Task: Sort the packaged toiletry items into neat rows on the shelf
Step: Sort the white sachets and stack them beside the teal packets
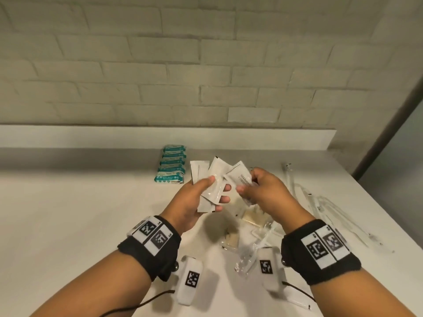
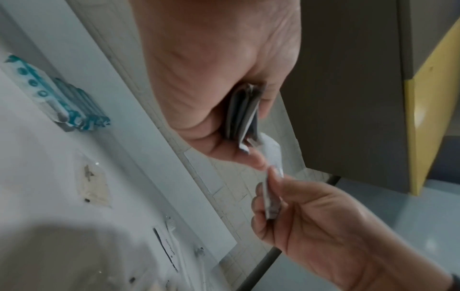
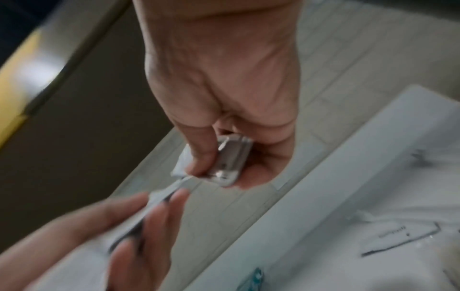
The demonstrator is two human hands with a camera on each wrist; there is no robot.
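Writing legible: one white sachet (image 1: 239, 177) pinched in the right hand (image 1: 263, 191) carries dark print beginning "SHAMP…", with a second line below it cut off by the fingers. The teal-and-white packets (image 1: 171, 164) bear print too small to read. Black-and-white square code markers sit on both black wristbands (image 1: 148, 245).

Sachets: flat, white, rectangular, some with a thin dark edge. The left hand (image 1: 194, 202) holds a fanned stack of white sachets (image 1: 207, 179), thumb on top and fingers curled beneath; left grip clamped on the stack. The right grip is closed on the printed sachet, thumb against fingertips, and in the right wrist view a few more sachets (image 3: 229, 163) lie bunched in that palm. Both hands are raised above the white surface (image 1: 80, 213), close together, the printed sachet touching the fan.

On the surface: the teal-and-white packets stand in one tidy column near the back ledge, just left of the hands. Below and right of the hands lies a loose scatter of clear-wrapped items (image 1: 247, 236), some with beige contents; slim clear-wrapped pieces (image 1: 320, 202) lie further right. Contents of these cannot be identified. A pale brick wall (image 1: 206, 65) rises behind the ledge.
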